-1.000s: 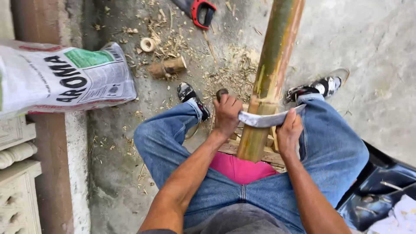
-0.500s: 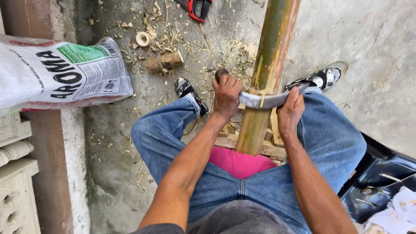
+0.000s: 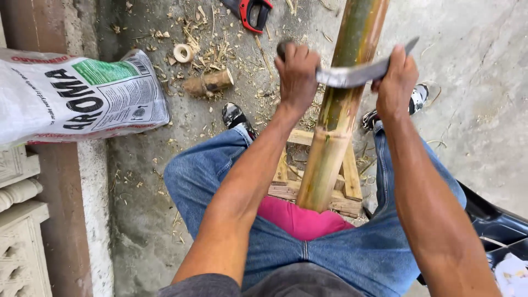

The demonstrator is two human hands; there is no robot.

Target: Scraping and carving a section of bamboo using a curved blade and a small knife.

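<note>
Gripping the curved blade (image 3: 352,74) at both ends, the left hand (image 3: 297,71) and right hand (image 3: 395,77) pressed it across the bamboo pole (image 3: 341,110), where a slip on the smooth skin could cut a knee.

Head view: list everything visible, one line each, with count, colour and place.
bamboo pole: one, green and tan, slanting up between the knees
curved blade: one, grey metal, across the pole
wooden stand: one, pale wood, under the pole
pink cloth: one, at the pole's base
printed sack: one, white, left
cut bamboo piece: one, tan, on the floor
small ring: one, pale, on the floor
saw handle: one, red and black, top edge
shavings: many, scattered
jeans: blue
left hand: grips blade's left end
right hand: grips blade's right end
</note>
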